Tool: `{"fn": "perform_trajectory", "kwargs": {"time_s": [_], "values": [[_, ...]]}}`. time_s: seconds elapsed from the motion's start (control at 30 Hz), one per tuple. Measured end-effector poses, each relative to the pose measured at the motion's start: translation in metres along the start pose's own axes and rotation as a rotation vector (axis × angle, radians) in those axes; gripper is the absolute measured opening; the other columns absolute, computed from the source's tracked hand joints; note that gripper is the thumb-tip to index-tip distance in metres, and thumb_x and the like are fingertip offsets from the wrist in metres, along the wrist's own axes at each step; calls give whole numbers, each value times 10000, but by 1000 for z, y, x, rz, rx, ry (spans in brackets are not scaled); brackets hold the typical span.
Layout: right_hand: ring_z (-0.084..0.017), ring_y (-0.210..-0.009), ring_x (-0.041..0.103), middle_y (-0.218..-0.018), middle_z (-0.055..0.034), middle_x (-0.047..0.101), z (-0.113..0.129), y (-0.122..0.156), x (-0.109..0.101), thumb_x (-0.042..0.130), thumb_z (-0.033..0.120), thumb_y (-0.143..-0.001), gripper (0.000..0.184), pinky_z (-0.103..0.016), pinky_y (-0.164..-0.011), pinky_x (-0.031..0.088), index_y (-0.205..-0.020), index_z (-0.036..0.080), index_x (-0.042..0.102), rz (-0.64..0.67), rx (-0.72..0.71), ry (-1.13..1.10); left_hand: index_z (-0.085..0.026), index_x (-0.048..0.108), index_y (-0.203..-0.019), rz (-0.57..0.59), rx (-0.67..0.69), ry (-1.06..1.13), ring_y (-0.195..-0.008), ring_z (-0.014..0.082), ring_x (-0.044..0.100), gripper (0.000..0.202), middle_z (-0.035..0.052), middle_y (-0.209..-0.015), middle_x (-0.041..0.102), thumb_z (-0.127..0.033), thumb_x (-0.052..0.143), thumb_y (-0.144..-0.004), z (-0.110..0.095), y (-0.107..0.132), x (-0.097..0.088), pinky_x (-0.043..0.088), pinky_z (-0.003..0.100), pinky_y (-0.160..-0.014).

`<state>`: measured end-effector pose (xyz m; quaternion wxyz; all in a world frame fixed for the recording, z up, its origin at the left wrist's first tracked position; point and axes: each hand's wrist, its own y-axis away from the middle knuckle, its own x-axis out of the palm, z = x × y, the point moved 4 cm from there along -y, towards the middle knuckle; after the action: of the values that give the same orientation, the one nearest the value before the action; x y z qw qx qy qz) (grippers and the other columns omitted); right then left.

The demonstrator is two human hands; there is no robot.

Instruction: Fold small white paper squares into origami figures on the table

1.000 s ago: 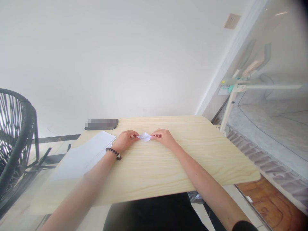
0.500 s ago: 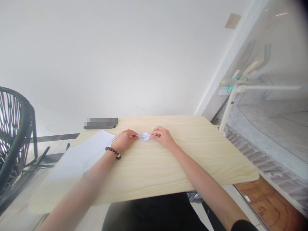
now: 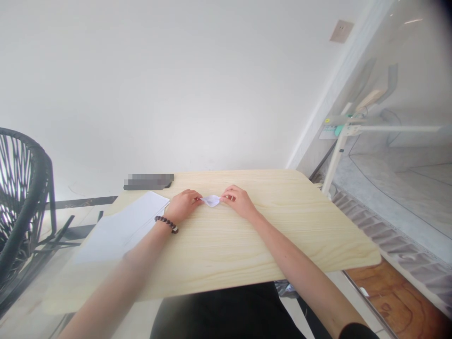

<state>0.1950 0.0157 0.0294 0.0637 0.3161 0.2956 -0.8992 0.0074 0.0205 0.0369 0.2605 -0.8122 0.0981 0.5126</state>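
A small piece of folded white paper point(image 3: 212, 201) is held between my two hands over the wooden table point(image 3: 226, 254). My left hand point(image 3: 183, 205), with a dark bead bracelet at the wrist, pinches the paper's left end. The opposite end is pinched between the thumb and fingers of my right hand point(image 3: 238, 199). The paper's middle looks slightly spread, but its exact folds are too small to make out. Beside my left forearm lie white paper sheets point(image 3: 123, 226), partly covered by that arm.
At the table's back left edge lies a dark, blurred-out object point(image 3: 148, 181). A black woven chair point(image 3: 35, 188) stands to the left. White wall point(image 3: 212, 94) rises behind the table. On the right are a white metal frame point(image 3: 335, 160) and a grey pleated cloth edge point(image 3: 391, 235).
The paper's middle has shifted shape slightly and looks a little flatter and rounder. Both hands keep their places and their pinch.
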Motion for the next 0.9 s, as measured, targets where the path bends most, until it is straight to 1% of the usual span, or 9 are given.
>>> {"fn": "perform_trajectory", "kwargs": {"time_s": [0.23, 0.33, 0.43, 0.6, 0.73, 0.9], "values": [[-77, -576, 497, -839, -38, 546, -8, 0, -4, 564, 353, -674, 204, -225, -565, 428, -766, 182, 628, -1, 22, -42, -217, 604, -844, -10, -46, 79, -807, 187, 509, 291, 36, -835, 600, -424, 455, -706, 1, 0, -1, 385, 284, -712], [-83, -593, 513, -852, -40, 560, -8, 0, -6, 576, 357, -661, 229, -226, -576, 430, -804, 186, 628, 19, 17, -48, -224, 600, -876, -9, -89, 97, -770, 179, 522, 313, 32, -834, 605, -439, 466, -692, 1, 0, -2, 398, 272, -678], [-100, -653, 533, -841, -40, 585, -6, 0, -7, 550, 332, -694, 205, -224, -593, 427, -823, 192, 629, 27, -3, -66, -234, 581, -914, -3, -108, 134, -706, 159, 535, 320, 19, -832, 614, -437, 449, -706, 1, 1, -1, 408, 254, -633], [-110, -679, 537, -794, -34, 605, -3, 0, -8, 521, 303, -725, 164, -218, -587, 420, -764, 190, 634, 5, -23, -78, -218, 591, -858, -18, -46, 182, -633, 131, 528, 281, 16, -818, 617, -408, 418, -742, -1, 3, -3, 416, 247, -627], [-109, -691, 537, -797, -34, 600, 0, 0, -10, 511, 292, -736, 162, -211, -588, 421, -767, 186, 629, -8, -42, -78, -198, 604, -813, -64, 34, 224, -663, 126, 530, 288, 30, -847, 599, -404, 412, -754, -8, 3, -9, 420, 241, -637], [-111, -707, 536, -803, -34, 601, 2, -1, -9, 494, 274, -749, 163, -212, -600, 420, -755, 187, 632, 16, -68, -42, -193, 601, -798, -40, 63, 251, -694, 125, 538, 271, 26, -819, 598, -384, 413, -763, -11, 4, -9, 422, 233, -651]]}}
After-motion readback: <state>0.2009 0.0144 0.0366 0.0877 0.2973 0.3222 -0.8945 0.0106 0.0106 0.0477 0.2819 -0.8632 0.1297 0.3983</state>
